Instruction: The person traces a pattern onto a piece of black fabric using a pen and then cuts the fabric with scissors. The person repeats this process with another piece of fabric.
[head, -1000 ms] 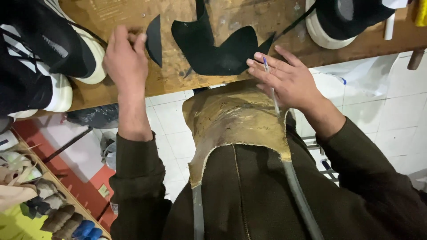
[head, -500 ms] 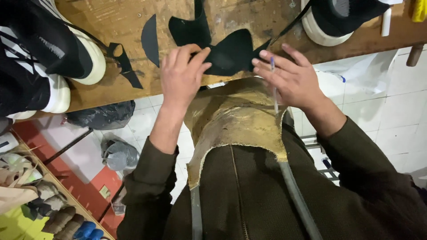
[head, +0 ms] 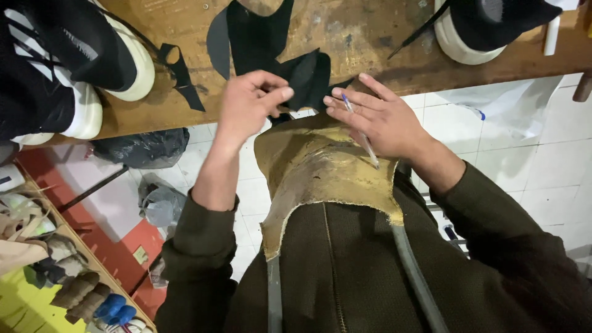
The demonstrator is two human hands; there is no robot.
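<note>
Both hands [head: 246, 105] [head: 382, 120] now meet on black leather piece [head: 305, 77]; pen [head: 361, 132] unchanged.

Workshop corner seen from above: bench, tiled floor, side shelf.
Worn wooden bench [head: 370, 31] scarred and stained, spans top. White tile floor [head: 530, 166] below; red mat [head: 117, 234] at left. Dark plastic bag [head: 139, 148] and grey bag [head: 160, 203] on floor. Shelf [head: 37, 246] of shoe parts lower left. Light even, dim.
</note>
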